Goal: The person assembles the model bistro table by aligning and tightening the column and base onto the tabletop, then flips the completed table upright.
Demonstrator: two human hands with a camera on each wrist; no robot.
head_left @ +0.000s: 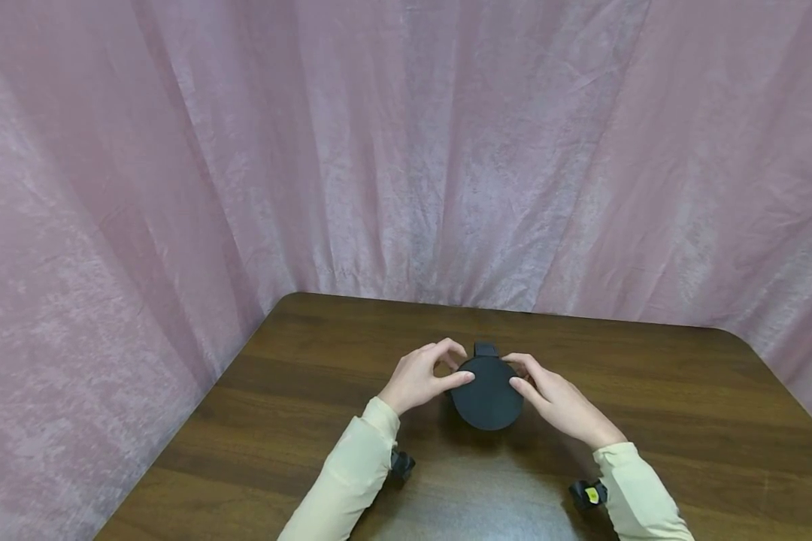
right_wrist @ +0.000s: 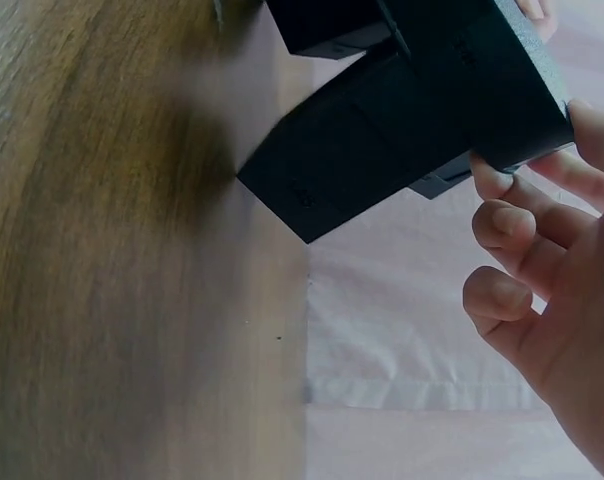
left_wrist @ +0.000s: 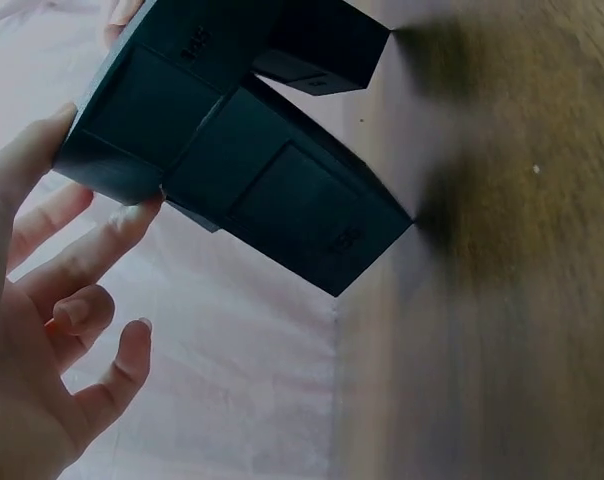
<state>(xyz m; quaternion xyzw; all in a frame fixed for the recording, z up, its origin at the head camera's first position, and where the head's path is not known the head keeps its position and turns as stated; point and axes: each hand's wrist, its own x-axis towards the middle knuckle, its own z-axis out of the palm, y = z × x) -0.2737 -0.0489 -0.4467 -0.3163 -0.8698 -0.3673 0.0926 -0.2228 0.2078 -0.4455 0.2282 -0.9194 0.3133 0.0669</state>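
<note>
A small black stool-like piece has a flat round top and blocky splayed legs. Seen from the left wrist, a leg shows a recessed panel, and its lower corner appears to meet the table. My left hand pinches the round top's rim, thumb on the upper face and fingertips against the side. On the opposite side my right hand holds the rim the same way. In the right wrist view another leg slants down to the wood. The other fingers of both hands are loosely bent, off the piece.
The brown wooden table has rounded far corners. Behind and beside it hangs a pink velvet curtain. A black wrist device sits at the left sleeve, and another device with a yellow mark at the right.
</note>
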